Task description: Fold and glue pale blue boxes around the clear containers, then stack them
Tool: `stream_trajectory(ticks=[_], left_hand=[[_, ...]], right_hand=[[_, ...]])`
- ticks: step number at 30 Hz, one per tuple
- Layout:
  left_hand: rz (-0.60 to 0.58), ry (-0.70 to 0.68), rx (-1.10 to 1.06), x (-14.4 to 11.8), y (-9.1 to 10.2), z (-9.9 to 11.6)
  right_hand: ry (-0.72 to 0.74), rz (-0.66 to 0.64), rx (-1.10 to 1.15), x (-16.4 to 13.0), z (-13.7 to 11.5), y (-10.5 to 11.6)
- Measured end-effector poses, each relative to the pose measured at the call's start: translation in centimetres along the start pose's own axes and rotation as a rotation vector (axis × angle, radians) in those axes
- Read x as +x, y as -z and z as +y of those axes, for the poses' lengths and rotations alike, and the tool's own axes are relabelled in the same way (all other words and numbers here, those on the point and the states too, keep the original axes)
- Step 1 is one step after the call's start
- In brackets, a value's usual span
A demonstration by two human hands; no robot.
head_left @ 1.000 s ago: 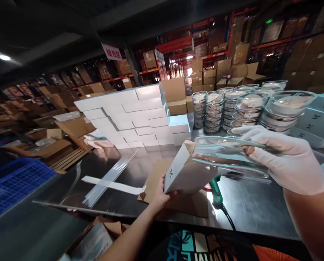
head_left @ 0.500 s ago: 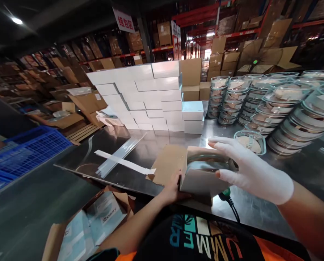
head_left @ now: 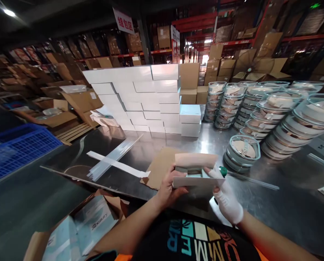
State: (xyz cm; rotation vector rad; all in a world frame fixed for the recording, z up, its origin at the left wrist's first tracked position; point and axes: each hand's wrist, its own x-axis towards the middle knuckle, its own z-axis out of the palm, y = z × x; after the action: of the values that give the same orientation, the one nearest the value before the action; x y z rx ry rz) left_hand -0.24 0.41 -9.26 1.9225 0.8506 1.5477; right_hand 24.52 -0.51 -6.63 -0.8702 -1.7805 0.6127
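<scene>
An open white carton (head_left: 196, 180), long axis running left to right, is held just above the surface (head_left: 273, 206), clamped by the left hand (head_left: 168, 186) and gloved right hand (head_left: 227, 197) at opposite ends.

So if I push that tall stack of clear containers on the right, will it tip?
Probably. The container stacks stand many high and already lean, so a push near the top could topple them. The steel table looks smooth, so a low push might slide them instead.
</scene>
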Motion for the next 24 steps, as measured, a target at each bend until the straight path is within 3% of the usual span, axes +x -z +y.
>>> stream_trajectory(ticks=[2, 4, 6, 10, 12, 14, 15, 17, 19, 21, 24], left_hand=[[0.079, 0.011, -0.010, 0.2, -0.5, 0.3], [0.195, 0.037, -0.047, -0.3, -0.9, -0.1], [0.224, 0.039, -0.042, -0.9, -1.0, -0.7], [0.043, 0.048, 0.112, -1.2, -0.1, -1.8], [0.046, 0.065, 0.133, -1.0, 0.6, -1.8], [0.129, 0.066, 0.141, -0.7, 1.1, -1.4], [0.185, 0.064, 0.148, -0.5, 1.3, -1.2], [0.300, 0.068, 0.151, -0.1, 1.6, -0.8], [0.382, 0.089, 0.123, 0.4, 1.9, -0.7], [0.402, 0.123, 0.073, 0.8, 2.0, -0.8], [0.386, 0.162, 0.026, 1.1, 2.1, -0.9]], right_hand=[[-0.140, 0.025, 0.109, 1.1, -0.9, -0.7], [-0.278, 0.124, 0.153, 1.9, -1.5, -1.5], [-0.359, 0.244, 0.151, 2.3, -1.7, -2.2], [-0.279, 0.369, 0.165, 2.7, -0.8, -2.0], [-0.149, 0.369, 0.051, 2.8, 0.2, -0.6], [-0.088, 0.307, -0.237, 3.0, 1.6, 1.2], [-0.141, 0.214, -0.410, 3.0, 2.3, 2.1], [-0.394, -0.074, -0.690, 3.0, 3.8, 3.1], [-0.659, -0.289, -0.794, 2.9, 5.1, 3.3], [-0.770, -0.316, -0.764, 2.8, 6.0, 3.2], [-0.768, -0.234, -0.647, 2.4, 6.3, 3.4]])
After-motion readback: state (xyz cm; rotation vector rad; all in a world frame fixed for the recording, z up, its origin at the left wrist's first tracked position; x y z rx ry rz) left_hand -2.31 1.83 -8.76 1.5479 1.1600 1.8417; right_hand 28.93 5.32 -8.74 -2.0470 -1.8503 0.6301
